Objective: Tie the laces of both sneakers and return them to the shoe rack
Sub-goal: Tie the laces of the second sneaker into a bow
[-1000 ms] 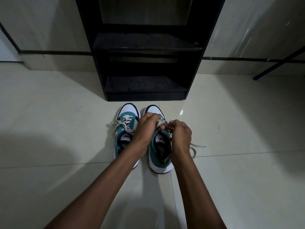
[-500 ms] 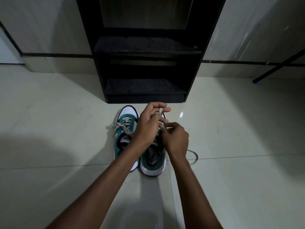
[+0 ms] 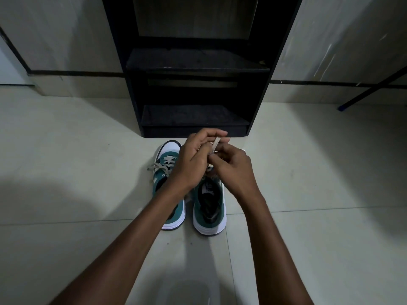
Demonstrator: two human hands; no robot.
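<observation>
Left of the black open-shelved shoe rack [image 3: 193, 69] front: teal-and-white left sneaker [image 3: 168, 186] on pale tiled floor [image 3: 77, 150], laces knotted. Just beside it, right sneaker [image 3: 209, 205]. Above that, left hand [image 3: 193, 159] and right hand [image 3: 231, 168] pinching a beige flat lace [image 3: 214, 146], pulled upward.

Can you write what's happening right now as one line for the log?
step: tying right sneaker lace | left hand: pinching lace | right hand: pinching lace | left sneaker: tied, on floor | shoe rack: no shoes
</observation>
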